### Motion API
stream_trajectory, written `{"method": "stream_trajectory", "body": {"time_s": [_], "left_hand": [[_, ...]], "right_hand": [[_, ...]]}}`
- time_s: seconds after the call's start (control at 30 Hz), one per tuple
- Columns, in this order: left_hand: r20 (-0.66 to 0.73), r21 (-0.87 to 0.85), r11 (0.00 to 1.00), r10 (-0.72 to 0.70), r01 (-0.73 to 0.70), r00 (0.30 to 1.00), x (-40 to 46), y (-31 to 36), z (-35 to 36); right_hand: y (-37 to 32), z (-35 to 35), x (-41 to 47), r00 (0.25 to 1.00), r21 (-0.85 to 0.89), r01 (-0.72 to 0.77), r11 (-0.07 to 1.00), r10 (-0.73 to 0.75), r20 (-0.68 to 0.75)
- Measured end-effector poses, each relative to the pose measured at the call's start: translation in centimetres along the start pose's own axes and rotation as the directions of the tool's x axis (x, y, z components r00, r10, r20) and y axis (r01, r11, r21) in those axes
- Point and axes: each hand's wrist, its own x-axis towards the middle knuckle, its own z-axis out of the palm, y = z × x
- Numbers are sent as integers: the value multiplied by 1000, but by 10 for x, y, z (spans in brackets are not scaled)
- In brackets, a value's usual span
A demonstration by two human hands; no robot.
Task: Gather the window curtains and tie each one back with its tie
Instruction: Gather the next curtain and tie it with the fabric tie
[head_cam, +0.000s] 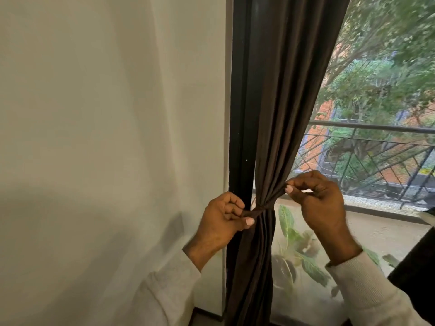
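A dark brown curtain (pixel 280 102) hangs at the left side of the window, gathered into a narrow waist. A matching brown tie (pixel 260 212) wraps that waist. My left hand (pixel 223 222) pinches the tie's left end next to the dark window frame. My right hand (pixel 317 198) is higher and to the right; it pinches a fold of the curtain's edge between thumb and fingers and draws it sideways. Below the tie the curtain falls in tight pleats.
A plain white wall (pixel 106 137) fills the left. The black window frame (pixel 240 114) stands beside the curtain. Behind the glass are a balcony railing (pixel 376 147) and trees. A sheer panel with green leaf print (pixel 301 255) covers the lower window.
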Motion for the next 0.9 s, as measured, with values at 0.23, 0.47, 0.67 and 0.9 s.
{"method": "stream_trajectory", "body": {"time_s": [0.23,0.47,0.67,0.9], "left_hand": [[10,112,993,41,-42,999,14,-1,-14],[-31,248,907,358,-339,933,12,13,-6],[99,162,884,428,-438,899,6,35,48],[239,205,782,543,-588,805,16,83,193]], "right_hand": [[-5,16,1,998,-81,23,996,-28,-56],[-5,-9,-15,998,-168,-41,985,33,-53],[4,-77,-18,994,-258,-77,963,55,-92],[5,-238,-15,988,-371,7,928,-64,-140]]}}
